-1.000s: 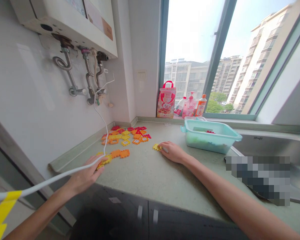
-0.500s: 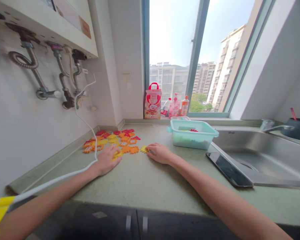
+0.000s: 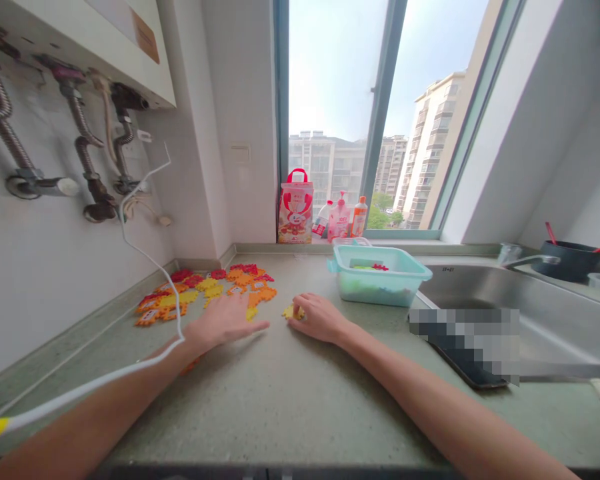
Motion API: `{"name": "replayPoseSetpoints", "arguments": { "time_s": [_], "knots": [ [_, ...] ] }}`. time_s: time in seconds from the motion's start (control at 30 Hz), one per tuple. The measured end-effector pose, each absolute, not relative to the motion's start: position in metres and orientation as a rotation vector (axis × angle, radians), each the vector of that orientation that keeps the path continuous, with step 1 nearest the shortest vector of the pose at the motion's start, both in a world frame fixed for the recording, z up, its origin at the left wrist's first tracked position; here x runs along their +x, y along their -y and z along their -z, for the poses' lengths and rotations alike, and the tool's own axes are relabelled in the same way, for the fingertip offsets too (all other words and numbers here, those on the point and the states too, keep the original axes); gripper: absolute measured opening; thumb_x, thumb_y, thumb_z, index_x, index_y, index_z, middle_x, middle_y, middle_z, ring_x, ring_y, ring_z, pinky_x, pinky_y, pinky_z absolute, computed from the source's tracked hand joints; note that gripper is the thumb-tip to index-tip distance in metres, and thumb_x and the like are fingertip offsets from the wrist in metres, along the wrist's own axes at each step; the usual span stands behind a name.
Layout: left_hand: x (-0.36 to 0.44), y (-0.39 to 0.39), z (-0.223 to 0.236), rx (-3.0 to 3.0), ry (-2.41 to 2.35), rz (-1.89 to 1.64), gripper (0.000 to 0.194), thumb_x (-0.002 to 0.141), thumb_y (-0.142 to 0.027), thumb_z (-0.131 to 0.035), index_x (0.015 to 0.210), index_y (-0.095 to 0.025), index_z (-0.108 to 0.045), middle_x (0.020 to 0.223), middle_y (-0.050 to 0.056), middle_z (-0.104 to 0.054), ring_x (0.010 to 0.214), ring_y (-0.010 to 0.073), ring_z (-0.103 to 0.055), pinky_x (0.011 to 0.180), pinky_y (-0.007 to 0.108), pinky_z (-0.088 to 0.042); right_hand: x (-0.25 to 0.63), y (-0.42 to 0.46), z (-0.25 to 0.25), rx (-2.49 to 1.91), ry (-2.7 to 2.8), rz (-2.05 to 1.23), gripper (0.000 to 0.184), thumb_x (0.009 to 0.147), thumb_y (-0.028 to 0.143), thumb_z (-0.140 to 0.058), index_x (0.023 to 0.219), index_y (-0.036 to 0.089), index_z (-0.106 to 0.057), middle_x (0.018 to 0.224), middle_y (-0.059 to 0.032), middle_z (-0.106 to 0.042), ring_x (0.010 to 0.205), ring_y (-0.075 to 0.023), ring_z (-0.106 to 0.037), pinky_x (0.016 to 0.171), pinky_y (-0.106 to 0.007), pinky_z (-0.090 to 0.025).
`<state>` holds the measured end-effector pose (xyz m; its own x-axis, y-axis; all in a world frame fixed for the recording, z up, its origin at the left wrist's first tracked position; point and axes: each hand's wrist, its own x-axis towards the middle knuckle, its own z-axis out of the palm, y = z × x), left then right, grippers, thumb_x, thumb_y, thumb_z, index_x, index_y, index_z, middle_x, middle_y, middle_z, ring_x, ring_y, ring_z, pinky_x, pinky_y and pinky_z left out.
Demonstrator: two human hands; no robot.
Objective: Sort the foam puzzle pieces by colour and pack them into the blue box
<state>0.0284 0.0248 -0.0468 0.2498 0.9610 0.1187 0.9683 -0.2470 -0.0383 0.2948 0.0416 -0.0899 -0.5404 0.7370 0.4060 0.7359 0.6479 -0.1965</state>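
Several red, orange and yellow puzzle-like pieces with notched edges [image 3: 173,301] lie spread over the countertop on the left. My left hand [image 3: 227,320] rests palm down at the near edge of this group, open, its thumb stretched to the right and its fingers over some pieces. A yellow piece [image 3: 251,313] shows just beyond its thumb. My right hand [image 3: 320,319] has its fingertips closed on a separate yellow notched piece [image 3: 287,312] lying on the counter. Part of an orange piece [image 3: 193,365] peeks out beside my left forearm.
A mint-green plastic tub [image 3: 375,290] with more coloured pieces stands right of my right hand. A phone [image 3: 473,363] lies by the steel sink [image 3: 545,333]. A white cable [image 3: 105,380] crosses my left forearm. Bottles [image 3: 341,217] and a pink bag [image 3: 296,213] stand on the windowsill.
My view has tilted and shifted. The left hand has moved right and spread its thumb, off the yellow piece it was touching. The right hand stays at its yellow piece.
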Motion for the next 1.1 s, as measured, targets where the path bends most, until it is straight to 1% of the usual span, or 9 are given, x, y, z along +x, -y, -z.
{"name": "replayPoseSetpoints", "arguments": {
  "time_s": [0.07, 0.13, 0.23, 0.3, 0.4, 0.57, 0.73, 0.9, 1.1],
  "knots": [
    [0.023, -0.022, 0.042, -2.608, 1.816, 0.206, 0.073, 0.087, -0.083, -0.054, 0.120, -0.022, -0.077, 0.125, 0.019, -0.074, 0.113, 0.0405, -0.068, 0.094, 0.047, -0.051, 0.294, -0.043, 0.093, -1.137, 2.416, -0.013, 0.014, 0.094, 0.034, -0.072, 0.098, 0.021, -0.068, 0.099, -0.0081, -0.074, 0.098, -0.0240, -0.068, 0.088, -0.033, -0.051],
    [0.019, -0.019, 0.039, -2.811, 1.762, 0.365, 0.071, 0.095, -0.079, -0.046, 0.127, -0.023, -0.075, 0.130, 0.014, -0.073, 0.113, 0.0344, -0.068, 0.094, 0.042, -0.051, 0.293, -0.044, 0.096, -1.103, 2.426, -0.009, 0.011, 0.096, 0.031, -0.069, 0.103, 0.022, -0.070, 0.109, -0.0096, -0.076, 0.104, -0.0257, -0.068, 0.094, -0.037, -0.052],
    [0.016, -0.021, 0.041, -2.978, 1.645, 0.704, 0.063, 0.102, -0.068, -0.044, 0.140, -0.023, -0.067, 0.136, 0.011, -0.069, 0.101, 0.0256, -0.069, 0.090, 0.037, -0.053, 0.290, -0.044, 0.099, -1.005, 2.429, 0.015, 0.023, 0.096, 0.025, -0.065, 0.119, 0.023, -0.071, 0.135, -0.0113, -0.070, 0.122, -0.0289, -0.064, 0.106, -0.045, -0.050],
    [0.014, -0.028, 0.047, -2.971, 1.504, 0.859, 0.054, 0.104, -0.058, -0.048, 0.139, -0.022, -0.067, 0.134, 0.010, -0.068, 0.097, 0.0226, -0.069, 0.092, 0.036, -0.054, 0.286, -0.038, 0.097, -0.925, 2.441, 0.012, 0.036, 0.098, 0.024, -0.063, 0.134, 0.024, -0.066, 0.149, -0.0109, -0.063, 0.134, -0.0299, -0.058, 0.114, -0.049, -0.046],
    [0.006, -0.047, 0.060, -2.898, 1.273, 0.850, 0.037, 0.104, -0.036, -0.052, 0.133, -0.022, -0.070, 0.130, 0.010, -0.068, 0.108, 0.0235, -0.067, 0.103, 0.039, -0.052, 0.276, -0.024, 0.090, -0.778, 2.551, -0.066, 0.045, 0.102, 0.030, -0.060, 0.147, 0.027, -0.059, 0.155, -0.0093, -0.059, 0.144, -0.0301, -0.051, 0.120, -0.053, -0.041],
    [-0.006, -0.071, 0.079, -2.889, 1.043, 0.598, 0.046, 0.095, -0.013, -0.053, 0.134, -0.028, -0.072, 0.142, 0.006, -0.066, 0.132, 0.0255, -0.060, 0.118, 0.043, -0.044, 0.263, -0.011, 0.084, -0.671, 2.604, -0.233, 0.034, 0.100, 0.047, -0.068, 0.127, 0.025, -0.069, 0.141, -0.0087, -0.070, 0.137, -0.0280, -0.060, 0.119, -0.050, -0.044],
    [-0.005, -0.071, 0.078, -2.894, 1.035, 0.526, 0.038, 0.099, -0.024, -0.054, 0.130, -0.028, -0.076, 0.136, 0.003, -0.073, 0.123, 0.0252, -0.064, 0.113, 0.043, -0.044, 0.264, -0.019, 0.090, -0.701, 2.538, -0.242, 0.023, 0.094, 0.044, -0.078, 0.107, 0.027, -0.071, 0.130, -0.0076, -0.075, 0.131, -0.0285, -0.064, 0.112, -0.051, -0.050],
    [0.003, -0.061, 0.071, -2.743, 1.153, 0.431, 0.032, 0.098, -0.029, -0.056, 0.119, -0.027, -0.080, 0.122, 0.004, -0.078, 0.115, 0.0280, -0.066, 0.107, 0.046, -0.042, 0.266, -0.021, 0.091, -0.726, 2.527, -0.214, 0.023, 0.090, 0.039, -0.080, 0.106, 0.025, -0.071, 0.123, -0.0097, -0.076, 0.123, -0.0288, -0.069, 0.107, -0.050, -0.053],
    [-0.001, -0.059, 0.066, -2.540, 1.320, 0.321, 0.027, 0.096, -0.027, -0.055, 0.101, -0.022, -0.081, 0.102, 0.012, -0.079, 0.101, 0.0311, -0.065, 0.091, 0.046, -0.043, 0.270, -0.017, 0.087, -0.671, 2.539, -0.207, 0.021, 0.081, 0.026, -0.081, 0.100, 0.026, -0.072, 0.113, -0.0064, -0.079, 0.115, -0.0269, -0.073, 0.106, -0.048, -0.053]
  ]
}}
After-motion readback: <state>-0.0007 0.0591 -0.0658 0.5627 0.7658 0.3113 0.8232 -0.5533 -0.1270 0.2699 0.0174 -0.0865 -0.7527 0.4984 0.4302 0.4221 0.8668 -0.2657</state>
